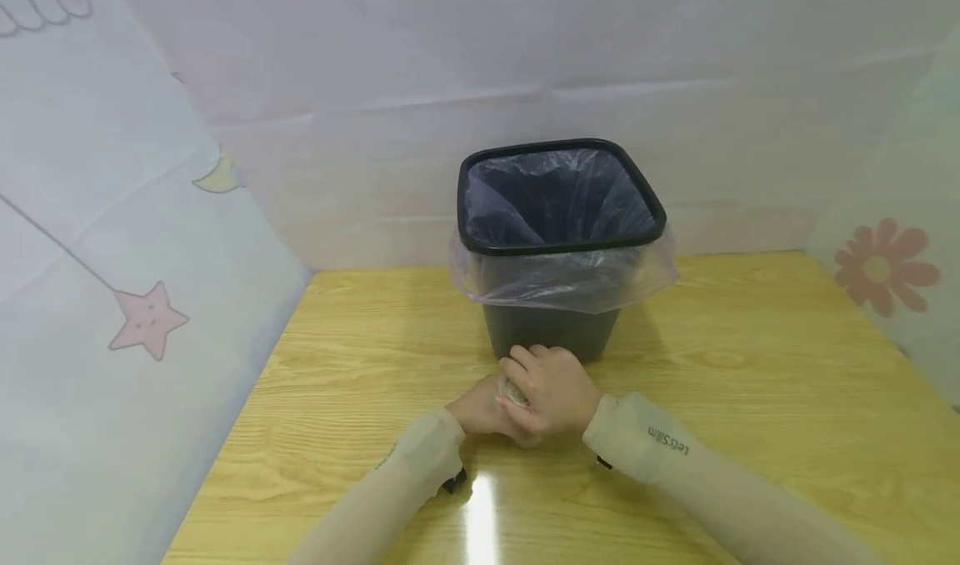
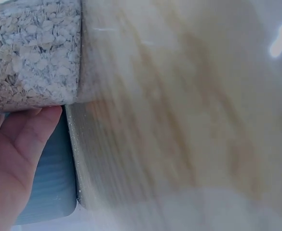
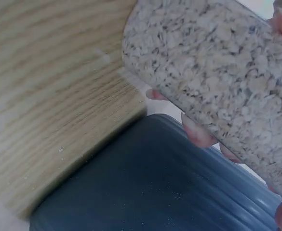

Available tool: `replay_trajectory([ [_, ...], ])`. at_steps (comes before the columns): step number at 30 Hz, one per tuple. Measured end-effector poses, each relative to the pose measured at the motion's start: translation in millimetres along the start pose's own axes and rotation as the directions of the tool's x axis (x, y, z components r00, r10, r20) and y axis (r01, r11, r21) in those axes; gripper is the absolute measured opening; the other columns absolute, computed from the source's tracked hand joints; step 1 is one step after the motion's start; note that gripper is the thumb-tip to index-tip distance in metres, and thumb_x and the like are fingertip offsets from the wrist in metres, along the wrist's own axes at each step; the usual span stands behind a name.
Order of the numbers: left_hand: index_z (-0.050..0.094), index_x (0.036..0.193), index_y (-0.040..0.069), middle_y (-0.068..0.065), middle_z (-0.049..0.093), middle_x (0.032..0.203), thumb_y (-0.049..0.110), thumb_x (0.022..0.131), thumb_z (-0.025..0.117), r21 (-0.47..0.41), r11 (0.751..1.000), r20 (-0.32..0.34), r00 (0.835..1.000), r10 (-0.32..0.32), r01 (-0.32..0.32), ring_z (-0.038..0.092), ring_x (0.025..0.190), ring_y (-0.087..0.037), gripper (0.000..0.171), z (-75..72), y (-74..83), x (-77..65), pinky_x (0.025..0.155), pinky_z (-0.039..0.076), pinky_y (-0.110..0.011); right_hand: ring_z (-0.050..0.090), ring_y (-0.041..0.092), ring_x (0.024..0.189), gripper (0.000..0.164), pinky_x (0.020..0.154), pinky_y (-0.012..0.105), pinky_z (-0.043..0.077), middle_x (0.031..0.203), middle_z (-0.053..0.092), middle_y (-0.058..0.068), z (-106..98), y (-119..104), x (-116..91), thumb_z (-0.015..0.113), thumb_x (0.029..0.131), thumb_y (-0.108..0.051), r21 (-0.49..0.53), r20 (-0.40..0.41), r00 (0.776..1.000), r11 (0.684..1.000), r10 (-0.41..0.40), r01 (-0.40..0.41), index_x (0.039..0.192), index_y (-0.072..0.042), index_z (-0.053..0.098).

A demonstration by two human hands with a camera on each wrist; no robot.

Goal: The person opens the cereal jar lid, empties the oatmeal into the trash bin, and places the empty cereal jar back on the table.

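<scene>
Both hands meet in front of the bin around a clear jar of pale flakes (image 1: 514,392), mostly hidden by the fingers in the head view. My left hand (image 1: 482,408) grips it from the left; in the left wrist view its fingers (image 2: 37,130) lie against the jar's side. From the right, my right hand (image 1: 557,390) wraps over the jar, knuckles up. Flakes fill the length of the jar (image 3: 213,72) that shows in the right wrist view, with fingertips (image 3: 198,134) along its edge.
A dark bin (image 1: 555,329) stands on the wooden table (image 1: 360,357) just beyond the hands. A thin translucent bag (image 1: 577,286) lines it and hangs over its rim. Behind the table is a pale printed backdrop (image 1: 360,173), with another pale wall at the left.
</scene>
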State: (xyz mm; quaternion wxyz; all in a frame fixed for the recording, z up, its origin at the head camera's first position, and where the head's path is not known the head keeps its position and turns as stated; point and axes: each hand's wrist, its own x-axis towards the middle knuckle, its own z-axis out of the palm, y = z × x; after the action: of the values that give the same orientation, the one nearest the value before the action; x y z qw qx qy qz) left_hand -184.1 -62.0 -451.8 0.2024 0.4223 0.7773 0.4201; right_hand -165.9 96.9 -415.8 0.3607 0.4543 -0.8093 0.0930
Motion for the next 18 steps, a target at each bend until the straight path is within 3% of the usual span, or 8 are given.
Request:
replay_trajectory([
  [4,0.049,0.132,0.004,0.0,0.059,0.121,0.006,0.076,0.078,0.05,0.996,0.001,0.997,0.078,-0.078,0.056,0.101,-0.004,0.063,-2.3,-0.4,-1.8,0.087,0.049,-0.019,0.049,0.019,0.049,0.046,0.038,0.028,0.043,0.071,0.051,0.005,0.6,-6.3,2.1,0.035,0.094,-0.041,-0.03,0.002,0.999,0.999,0.045,-0.045,0.084,-0.005,0.062],
  [7,0.053,0.125,0.005,0.0,0.06,0.114,0.006,0.079,0.075,0.098,0.987,0.011,0.992,0.123,-0.124,0.055,0.095,-0.004,0.05,-2.0,0.4,-2.2,0.083,0.05,-0.019,0.047,0.019,0.048,0.044,0.035,0.029,0.04,0.07,0.049,0.005,0.1,-11.2,2.7,0.035,0.092,-0.041,-0.062,0.008,0.996,0.994,0.085,-0.084,0.083,-0.006,0.061],
  [10,0.052,0.125,0.004,-0.002,0.059,0.115,0.006,0.082,0.071,0.054,0.993,0.0,0.994,0.108,-0.108,0.053,0.097,-0.006,0.047,0.8,2.2,-5.7,0.086,0.049,-0.02,0.045,0.021,0.047,0.043,0.033,0.03,0.037,0.069,0.047,0.006,-0.4,-16.9,2.6,0.035,0.091,-0.04,-0.089,0.025,0.99,0.986,0.141,-0.138,0.081,-0.006,0.058],
  [13,0.046,0.137,0.002,-0.006,0.054,0.13,0.004,0.083,0.071,-0.058,0.997,-0.043,0.998,0.045,-0.047,0.051,0.111,-0.01,0.059,4.9,5.1,-12.7,0.095,0.046,-0.024,0.043,0.023,0.047,0.038,0.032,0.032,0.036,0.068,0.046,0.008,-1.3,-24.4,3.9,0.04,0.087,-0.039,-0.12,0.032,0.973,0.967,0.23,-0.225,0.079,-0.005,0.055],
  [16,0.044,0.139,0.002,-0.008,0.053,0.134,0.008,0.083,0.074,-0.059,0.998,-0.11,0.994,0.016,-0.022,0.051,0.114,-0.012,0.064,9.9,10.1,-17.2,0.098,0.044,-0.024,0.043,0.024,0.046,0.036,0.031,0.033,0.037,0.067,0.047,0.009,-1.8,-32.0,6.5,0.046,0.085,-0.039,-0.166,0.026,0.947,0.936,0.319,-0.311,0.077,-0.005,0.055],
  [18,0.046,0.136,0.001,-0.008,0.054,0.131,0.01,0.081,0.077,-0.003,1.0,-0.165,0.986,0.022,-0.023,0.051,0.112,-0.012,0.064,13.4,13.4,-18.3,0.097,0.044,-0.024,0.045,0.025,0.046,0.036,0.031,0.035,0.039,0.068,0.049,0.011,-1.9,-36.3,8.7,0.048,0.084,-0.039,-0.193,0.019,0.933,0.917,0.36,-0.349,0.077,-0.004,0.055],
])
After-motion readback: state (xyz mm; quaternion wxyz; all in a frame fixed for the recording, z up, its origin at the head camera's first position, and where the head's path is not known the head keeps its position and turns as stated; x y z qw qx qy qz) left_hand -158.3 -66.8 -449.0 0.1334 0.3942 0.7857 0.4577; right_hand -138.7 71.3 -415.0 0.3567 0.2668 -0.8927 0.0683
